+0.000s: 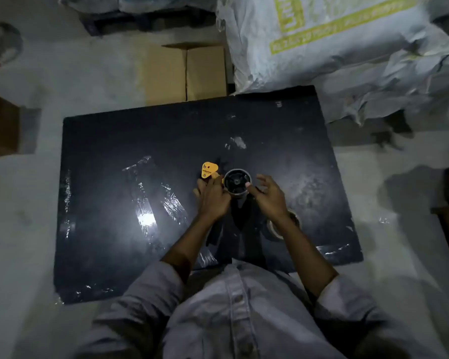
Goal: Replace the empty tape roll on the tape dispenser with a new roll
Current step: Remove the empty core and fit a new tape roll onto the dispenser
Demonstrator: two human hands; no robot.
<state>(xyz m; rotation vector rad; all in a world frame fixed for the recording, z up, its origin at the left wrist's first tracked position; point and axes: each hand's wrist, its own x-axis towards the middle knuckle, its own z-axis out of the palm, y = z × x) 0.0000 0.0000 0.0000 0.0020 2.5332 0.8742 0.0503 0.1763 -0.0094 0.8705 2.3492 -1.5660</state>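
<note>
A yellow and black tape dispenser (210, 171) is held above the black board (130, 161), near its middle. My left hand (213, 198) grips the dispenser's body from the left. On the dispenser's black hub sits an empty tape core (237, 181), a thin grey ring. My right hand (268, 194) is at the ring's right side, thumb touching its rim, the other fingers spread apart. A tape roll (294, 220) lies on the board under my right forearm, largely hidden by it.
Strips of clear tape (173, 203) stick to the board's surface. A cardboard box (187, 72) stands beyond the board's far edge. Large grey plastic sacks (347, 47) fill the far right. Another box (0, 123) sits at the left.
</note>
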